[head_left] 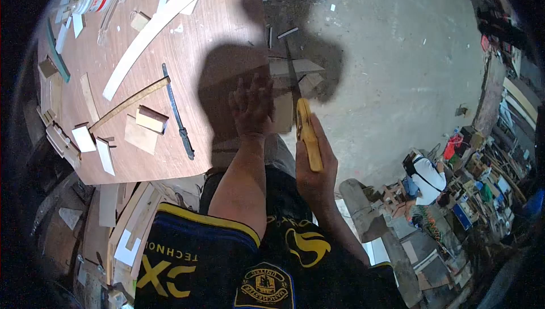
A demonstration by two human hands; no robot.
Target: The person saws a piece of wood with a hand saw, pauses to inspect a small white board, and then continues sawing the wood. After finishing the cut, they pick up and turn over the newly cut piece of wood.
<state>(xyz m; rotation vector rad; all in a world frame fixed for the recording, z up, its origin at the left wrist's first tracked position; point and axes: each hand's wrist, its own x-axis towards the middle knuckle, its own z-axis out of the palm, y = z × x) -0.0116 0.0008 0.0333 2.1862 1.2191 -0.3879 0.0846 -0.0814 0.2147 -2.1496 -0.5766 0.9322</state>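
Observation:
My right hand [318,181] is closed round the yellow handle of a handsaw [307,136]. Its thin blade points away from me, just past the edge of the wooden table [187,144]. My left hand [251,107] lies flat with fingers spread on a board [282,113] at that edge, mostly in my shadow. Part of the board sticks out past the tabletop, and the blade overlaps this overhanging part in the view. To the left on the table lie a dark hacksaw-like tool [180,124] and a small wood block [151,119].
A long curved white strip [164,31] crosses the table, with wood offcuts and a white-and-red tub [93,0] at the far left. Concrete floor [397,70] spreads to the right. A person in a white top [427,181] is among cluttered tools and wood.

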